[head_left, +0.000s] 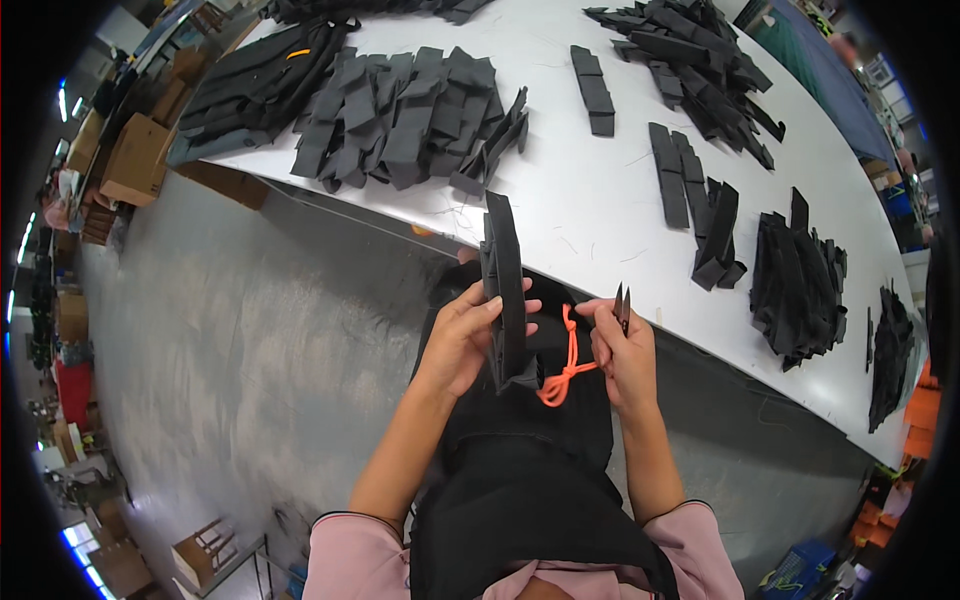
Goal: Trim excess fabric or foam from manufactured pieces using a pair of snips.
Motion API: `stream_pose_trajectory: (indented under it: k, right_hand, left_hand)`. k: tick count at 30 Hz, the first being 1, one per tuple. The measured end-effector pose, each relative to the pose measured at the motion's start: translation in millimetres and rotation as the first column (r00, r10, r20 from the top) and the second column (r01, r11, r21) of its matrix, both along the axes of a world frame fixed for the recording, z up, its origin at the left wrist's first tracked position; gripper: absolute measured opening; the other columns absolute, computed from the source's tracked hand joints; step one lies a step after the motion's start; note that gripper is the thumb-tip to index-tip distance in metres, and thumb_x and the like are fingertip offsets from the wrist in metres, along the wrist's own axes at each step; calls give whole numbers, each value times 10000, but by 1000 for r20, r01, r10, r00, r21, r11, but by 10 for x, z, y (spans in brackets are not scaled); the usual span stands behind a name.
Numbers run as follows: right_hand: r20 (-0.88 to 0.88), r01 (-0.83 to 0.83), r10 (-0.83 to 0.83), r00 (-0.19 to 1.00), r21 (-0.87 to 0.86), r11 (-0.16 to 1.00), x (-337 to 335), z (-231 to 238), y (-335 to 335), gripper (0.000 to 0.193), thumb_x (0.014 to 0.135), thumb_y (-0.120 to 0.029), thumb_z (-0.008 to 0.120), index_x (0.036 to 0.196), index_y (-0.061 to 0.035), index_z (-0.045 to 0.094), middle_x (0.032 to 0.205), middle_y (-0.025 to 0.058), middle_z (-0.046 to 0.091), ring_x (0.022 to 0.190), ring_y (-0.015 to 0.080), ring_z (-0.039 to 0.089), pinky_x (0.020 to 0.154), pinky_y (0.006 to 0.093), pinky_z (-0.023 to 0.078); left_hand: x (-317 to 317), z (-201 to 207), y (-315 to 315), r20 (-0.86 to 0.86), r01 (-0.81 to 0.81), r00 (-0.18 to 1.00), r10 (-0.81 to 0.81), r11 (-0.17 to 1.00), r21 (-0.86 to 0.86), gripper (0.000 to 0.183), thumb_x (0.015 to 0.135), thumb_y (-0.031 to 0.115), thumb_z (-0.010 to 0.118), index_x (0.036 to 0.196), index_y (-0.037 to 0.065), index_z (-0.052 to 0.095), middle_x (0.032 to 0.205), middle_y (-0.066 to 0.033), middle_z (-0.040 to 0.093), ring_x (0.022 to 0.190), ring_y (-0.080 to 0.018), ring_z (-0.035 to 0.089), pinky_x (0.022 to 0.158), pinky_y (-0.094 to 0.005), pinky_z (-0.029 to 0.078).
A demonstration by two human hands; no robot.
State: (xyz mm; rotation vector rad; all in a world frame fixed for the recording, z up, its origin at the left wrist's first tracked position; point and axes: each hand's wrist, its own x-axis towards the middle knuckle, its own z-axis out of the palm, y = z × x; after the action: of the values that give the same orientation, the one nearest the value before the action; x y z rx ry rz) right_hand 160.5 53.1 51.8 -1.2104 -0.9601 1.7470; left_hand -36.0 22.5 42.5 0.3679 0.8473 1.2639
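My left hand (464,335) is closed around a bundle of black fabric strips (510,290), held upright off the table's near edge. The strips are stacked flat together, and their lower end folds over near my lap. In my right hand (622,352) is a small pair of thread snips (622,308), its dark blades pointing up and slightly apart. An orange cord (570,372), knotted into loops, hangs beside the right hand, in front of my black apron (530,470). I cannot make out whether the cord is tied to the snips.
The white table (570,205) crosses ahead of me, with loose threads on it. A heap of folded black strips (410,115) lies at the left, beside stacked dark fabric (255,90). More strip piles (797,285) lie at the right. Cardboard boxes (138,160) stand far left.
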Motion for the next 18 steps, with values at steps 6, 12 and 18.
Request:
stream_pose_trajectory:
  k: [6, 12, 18]
  right_hand:
    - [253, -157, 109, 961, 176, 972, -179, 144, 91, 182, 937, -151, 521, 962, -12, 636, 594, -25, 500, 517, 28, 427, 490, 185, 315]
    - [349, -233, 73, 934, 442, 866, -668, 15, -24, 361, 688, -107, 792, 874, -63, 486, 753, -30, 443, 619, 32, 366, 530, 188, 333]
    - [260, -116, 46, 965, 263, 958, -573, -237, -13, 332, 714, -9, 709, 934, -36, 463, 787, 8, 455, 612, 30, 412, 541, 192, 365]
  left_hand:
    - [-84, -42, -57, 57, -26, 998, 25, 999, 27, 451, 850, 100, 490, 1261, -76, 431, 1253, -200, 514, 1120, -319, 549, 924, -450, 485]
    - [187, -297, -123, -698, -177, 623, 353, 933, 314, 466, 825, -50, 523, 1268, 4, 386, 1048, -134, 569, 958, -185, 594, 823, -311, 484]
    - [282, -161, -153, -856, -122, 447, 260, 966, 230, 380, 809, 101, 612, 1145, 14, 458, 1013, -154, 534, 795, -260, 589, 711, -361, 483]
